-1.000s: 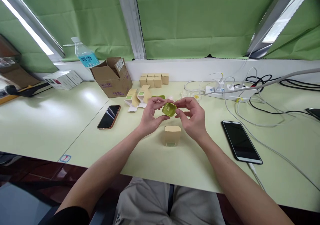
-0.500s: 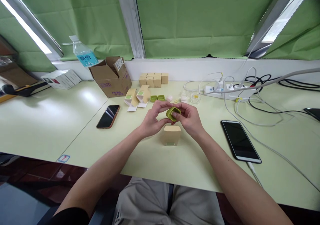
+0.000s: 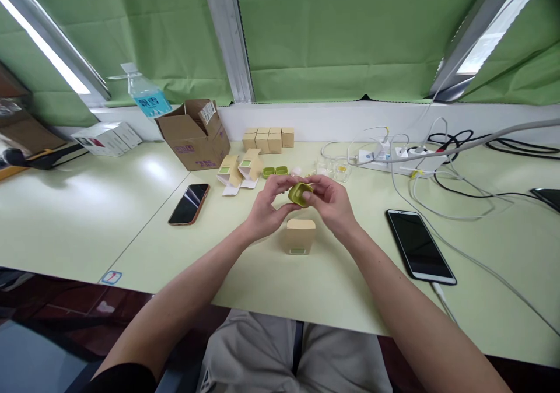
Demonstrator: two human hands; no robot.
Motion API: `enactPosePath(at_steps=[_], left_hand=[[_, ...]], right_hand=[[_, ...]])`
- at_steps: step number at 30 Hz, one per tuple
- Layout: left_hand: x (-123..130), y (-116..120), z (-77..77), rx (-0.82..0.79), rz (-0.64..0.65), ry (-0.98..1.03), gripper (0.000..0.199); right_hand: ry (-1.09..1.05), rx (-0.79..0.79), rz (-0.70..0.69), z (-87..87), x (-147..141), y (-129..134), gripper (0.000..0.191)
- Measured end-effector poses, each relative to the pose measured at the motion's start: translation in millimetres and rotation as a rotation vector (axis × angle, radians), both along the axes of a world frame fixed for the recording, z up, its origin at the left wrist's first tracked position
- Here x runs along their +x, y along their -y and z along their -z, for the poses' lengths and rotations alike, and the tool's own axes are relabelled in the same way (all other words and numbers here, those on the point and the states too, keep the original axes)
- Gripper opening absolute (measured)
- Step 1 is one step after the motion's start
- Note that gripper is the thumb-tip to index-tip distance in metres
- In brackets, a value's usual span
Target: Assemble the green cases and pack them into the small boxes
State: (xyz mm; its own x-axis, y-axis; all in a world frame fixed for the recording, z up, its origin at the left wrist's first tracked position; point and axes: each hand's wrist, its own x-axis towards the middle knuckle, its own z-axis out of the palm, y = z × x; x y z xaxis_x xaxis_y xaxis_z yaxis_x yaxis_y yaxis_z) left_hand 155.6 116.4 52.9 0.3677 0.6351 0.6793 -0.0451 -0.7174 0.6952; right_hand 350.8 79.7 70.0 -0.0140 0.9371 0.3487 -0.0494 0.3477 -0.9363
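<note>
A small green square cup (image 3: 299, 194) is held up between my two hands, its hollow side facing me. My left hand (image 3: 272, 209) grips its left side, thumb below and fingers behind. My right hand (image 3: 331, 205) pinches the right side, with the thumb at the rim. Just below the hands, a small tan carton (image 3: 300, 237) with a green label stands on the table. Behind my left hand are two green cups (image 3: 275, 171) of the same kind, side by side. Two opened tan cartons (image 3: 240, 170) with white flaps stand left of them.
Several small tan boxes (image 3: 268, 139) stand by the wall, beside a brown cardboard box (image 3: 195, 133). Clear plastic pieces (image 3: 341, 170) lie beyond my right hand. Phones lie at left (image 3: 188, 204) and right (image 3: 420, 245). A power strip (image 3: 401, 158) with cables runs along the back right.
The green cup has shifted slightly left and tipped so more of its inside shows. My right thumb has moved from inside the cup to its right rim.
</note>
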Motion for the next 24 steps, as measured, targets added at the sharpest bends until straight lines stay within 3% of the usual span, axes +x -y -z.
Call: enactPosePath(at_steps=[2,5,7,9,13,16,24], left_hand=[[-1,-5,0.1,-0.023,-0.052,0.044,0.048],[-2,-14,1.6,-0.078,-0.118,0.158,0.05],[-2,-20,4.1,-0.124,-0.139,0.213,0.055],[-1,-25,7.6,-0.175,-0.148,0.231,0.058],[-2,-30,13.9,-0.265,-0.173,0.241,0.06],[-3,-31,16.1,-0.285,-0.142,0.258,0.062],[-1,-26,14.4,-0.23,-0.142,0.227,0.052]], right_hand=[[-0.02,0.02,0.102,0.5,12,-5,0.044],[0.077,0.071,0.408,8.4,30,-14,0.031],[0.273,0.086,0.542,18.1,37,-20,0.023],[0.535,0.103,0.61,29.4,41,-26,0.028],[1.017,0.169,0.668,47.7,40,-34,0.05],[1.239,0.195,0.668,53.2,39,-37,0.055],[1.367,0.216,0.617,45.3,41,-33,0.038]])
